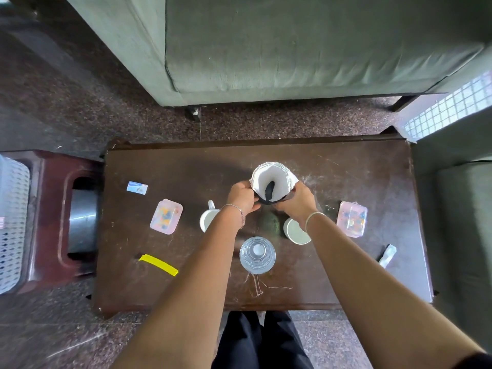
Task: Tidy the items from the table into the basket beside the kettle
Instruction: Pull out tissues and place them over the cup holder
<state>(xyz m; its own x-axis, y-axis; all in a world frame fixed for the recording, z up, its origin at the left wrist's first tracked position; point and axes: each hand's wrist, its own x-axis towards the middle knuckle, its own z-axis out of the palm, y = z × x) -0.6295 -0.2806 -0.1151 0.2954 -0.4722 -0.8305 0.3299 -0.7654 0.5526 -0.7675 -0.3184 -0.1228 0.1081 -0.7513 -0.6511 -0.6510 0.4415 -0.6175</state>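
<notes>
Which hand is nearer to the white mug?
Left. The left hand is just beyond the mug, slightly right; the right hand is farther right, near the paper cup. Both hold the white vessel.

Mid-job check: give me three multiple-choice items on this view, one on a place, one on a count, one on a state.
1. On the table, the yellow strip lies: A) near left; B) far right; C) dead centre.
2. Pink lidded boxes on the table: A) one; B) two; C) four.
3. The left hand and right hand: A) both idle; B) both grip the white vessel; C) only the left grips it.
Answers: 1A, it lies flat by the near left edge; 2B, one on each side of the hands; 3B, both hands' fingers curl round its near side.
</notes>
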